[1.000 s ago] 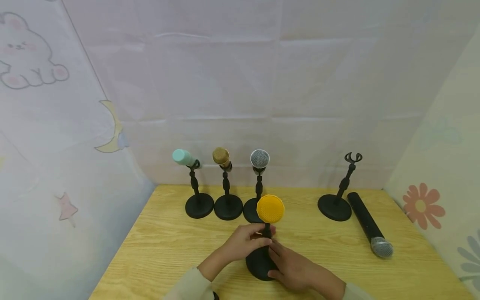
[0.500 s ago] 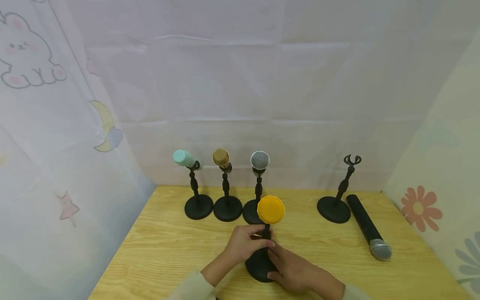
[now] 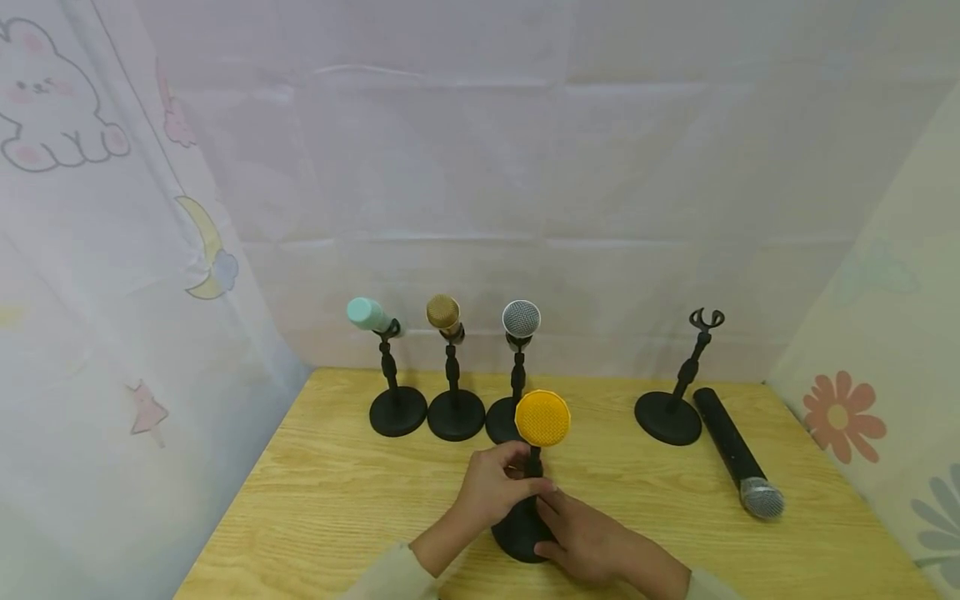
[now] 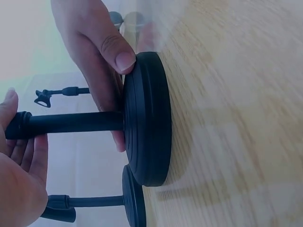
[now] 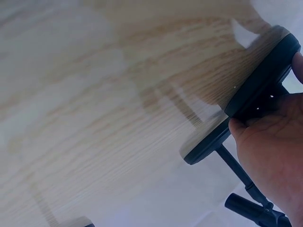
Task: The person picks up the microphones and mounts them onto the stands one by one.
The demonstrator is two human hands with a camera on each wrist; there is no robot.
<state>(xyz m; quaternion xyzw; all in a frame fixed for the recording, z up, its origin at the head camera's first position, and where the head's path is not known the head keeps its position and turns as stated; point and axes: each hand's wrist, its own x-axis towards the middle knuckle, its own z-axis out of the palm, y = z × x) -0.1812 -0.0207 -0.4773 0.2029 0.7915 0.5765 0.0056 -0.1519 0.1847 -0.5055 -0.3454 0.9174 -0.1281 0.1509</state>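
A black microphone stand with a round base stands near the front middle, bearing a microphone with a yellow mesh head. Its pole is gripped high up by my left hand, thumb across the front and fingers curled behind. Low down, my right hand holds the round base, its thumb on the rim and its fingers reaching behind the pole. The right wrist view catches that hand against the underside-dark base. The microphone's handle is hidden behind its head.
Behind stand three stands holding a mint microphone, a gold microphone and a silver-headed microphone. At the right, a stand with a bare clip is beside a black microphone lying on the wooden table.
My left thumb has slid a little to the right across the pole, and the left hand has turned slightly. The right hand and the stand keep their place.
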